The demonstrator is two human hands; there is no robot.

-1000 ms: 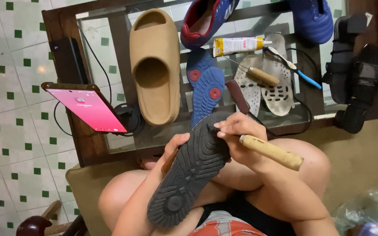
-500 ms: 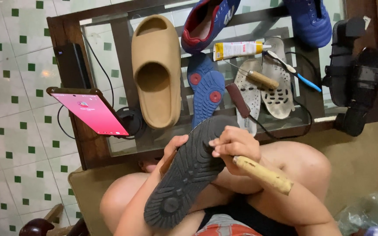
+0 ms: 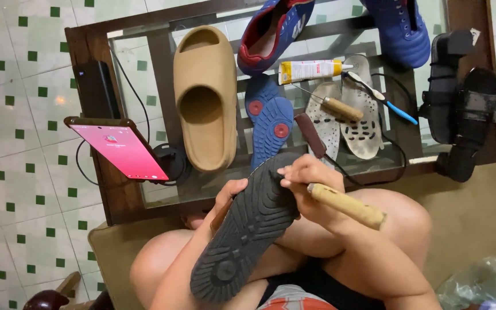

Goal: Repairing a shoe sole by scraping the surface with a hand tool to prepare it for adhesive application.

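R hand (image 3: 305, 183) fist-closed round a wooden-handled tool (image 3: 345, 205), fingers pressed tight on the handle's front end; working tip hidden behind the fingers, can't tell what kind. L hand (image 3: 229, 198) clamps the edge of a dark sandal (image 3: 245, 229), thumb on the treaded sole, other fingers hidden underneath. Sandal sits tread-up across the person's lap, toe end tilted toward the glass table (image 3: 144, 189), just below its near edge. Sole looks rubbery: light, prob flexes some, ribbed tread so not slippery; best held at the side edge near mid-length (as L hand does).

On the table: tan slide (image 3: 205, 97), blue soles (image 3: 268, 117), white insoles (image 3: 354, 117), glue tube (image 3: 311, 70), blue shoes (image 3: 274, 28), black sandals (image 3: 463, 112). Phone (image 3: 119, 149) w/ pink screen at the table's left.
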